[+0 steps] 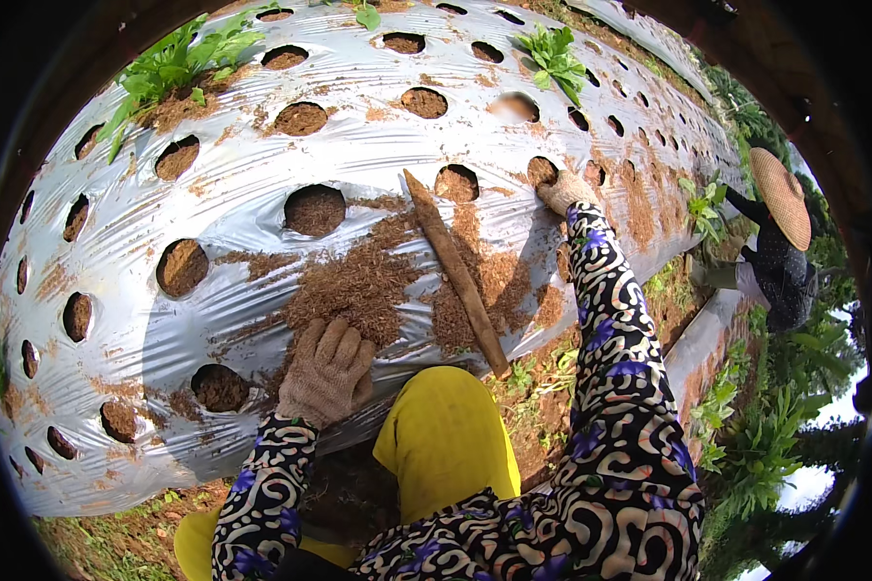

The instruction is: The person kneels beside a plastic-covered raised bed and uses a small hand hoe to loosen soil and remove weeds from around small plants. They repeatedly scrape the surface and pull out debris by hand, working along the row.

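Observation:
My left hand (325, 374), in a knitted work glove, lies palm down at the near edge of a heap of loose brown soil (360, 287) on silver plastic mulch film (243, 163). Nothing shows in its grasp. My right hand (568, 191), gloved as well, reaches far to the right, its fingers at the rim of a round planting hole (542, 171). Whether those fingers hold anything is hidden. Between the hands, a pointed wooden stake (456, 272) lies slanted across the film. Soil shows inside another planting hole (315, 210) just beyond the heap.
Leafy green seedlings (178, 69) lie piled at the upper left, with another bunch (556, 59) at the upper right. A co-worker in a woven hat (779, 196) is at the far right. My yellow-trousered knee (447, 436) is against the bed's near side.

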Tool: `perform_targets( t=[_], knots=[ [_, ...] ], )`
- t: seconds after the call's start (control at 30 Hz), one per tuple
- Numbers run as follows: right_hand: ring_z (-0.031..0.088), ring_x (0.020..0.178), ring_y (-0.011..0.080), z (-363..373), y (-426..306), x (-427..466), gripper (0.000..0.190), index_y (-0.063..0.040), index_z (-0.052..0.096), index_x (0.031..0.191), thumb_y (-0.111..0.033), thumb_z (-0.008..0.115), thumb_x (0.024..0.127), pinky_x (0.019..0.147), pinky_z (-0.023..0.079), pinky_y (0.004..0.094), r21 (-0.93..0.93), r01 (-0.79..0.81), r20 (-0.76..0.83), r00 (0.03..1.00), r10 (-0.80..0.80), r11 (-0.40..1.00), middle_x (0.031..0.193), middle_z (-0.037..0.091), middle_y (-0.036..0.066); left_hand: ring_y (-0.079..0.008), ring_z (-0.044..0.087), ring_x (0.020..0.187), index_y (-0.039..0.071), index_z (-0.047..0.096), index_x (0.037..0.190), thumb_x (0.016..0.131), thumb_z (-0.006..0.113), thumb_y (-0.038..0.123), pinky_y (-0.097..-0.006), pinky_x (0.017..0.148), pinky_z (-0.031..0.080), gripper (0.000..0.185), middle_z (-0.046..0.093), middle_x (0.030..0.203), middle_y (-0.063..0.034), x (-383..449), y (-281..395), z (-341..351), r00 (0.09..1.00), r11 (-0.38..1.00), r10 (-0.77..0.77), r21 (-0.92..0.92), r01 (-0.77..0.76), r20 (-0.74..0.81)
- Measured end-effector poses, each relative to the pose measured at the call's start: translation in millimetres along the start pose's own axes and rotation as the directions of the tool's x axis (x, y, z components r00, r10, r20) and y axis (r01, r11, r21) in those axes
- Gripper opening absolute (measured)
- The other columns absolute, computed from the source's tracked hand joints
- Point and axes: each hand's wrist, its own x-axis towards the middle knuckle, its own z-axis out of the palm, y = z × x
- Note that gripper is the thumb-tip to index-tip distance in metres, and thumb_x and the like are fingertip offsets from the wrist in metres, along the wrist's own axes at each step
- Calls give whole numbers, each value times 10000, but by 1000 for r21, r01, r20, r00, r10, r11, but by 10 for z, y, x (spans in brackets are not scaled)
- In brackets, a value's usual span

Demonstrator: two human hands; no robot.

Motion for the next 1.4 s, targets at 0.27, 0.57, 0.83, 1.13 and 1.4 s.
perform_targets(
  t=[0.27,0.57,0.83,1.13,1.4],
  knots=[
    [662,1299,366,-25,53,150,669,-109,686,1389,-604,566,956,1093,521,477,-176,52,156,987,-24,983,1374,702,204,-360,535,1303,71,653,1195,802,730,281,-566,1127,444,452,594,1244,-151,4,6,-7,1000,999,11,40,-11,-1],
    [611,1388,276,-144,-287,352,748,-162,637,1484,-650,663,916,1138,499,423,-398,-3,288,949,128,917,1521,628,107,-369,565,1286,107,628,1195,795,712,222,-590,1109,454,425,590,1213,-136,25,3,-17,1000,999,-23,-32,23,2],
    [678,1280,341,-82,-56,94,685,-116,725,1363,-642,626,937,1087,530,445,-261,-29,147,987,70,965,1344,723,194,-361,553,1297,103,635,1201,796,729,257,-572,1117,450,443,594,1231,-138,28,11,-7,1000,999,-7,35,7,-3],
    [670,1262,409,220,202,-159,813,-50,676,1394,-703,620,913,1074,519,492,181,-11,-127,991,34,983,1313,707,280,-353,551,1301,99,648,1203,796,730,270,-569,1127,452,449,601,1250,-134,12,9,13,1000,999,-12,41,11,15],
    [709,891,286,386,355,-155,684,-84,760,1217,-695,548,992,800,553,408,894,0,-110,970,219,449,1096,764,149,-361,537,1308,93,623,1217,793,726,297,-571,1128,448,481,590,1246,-141,-7,7,26,1000,998,-3,65,2,20]
  ],
)
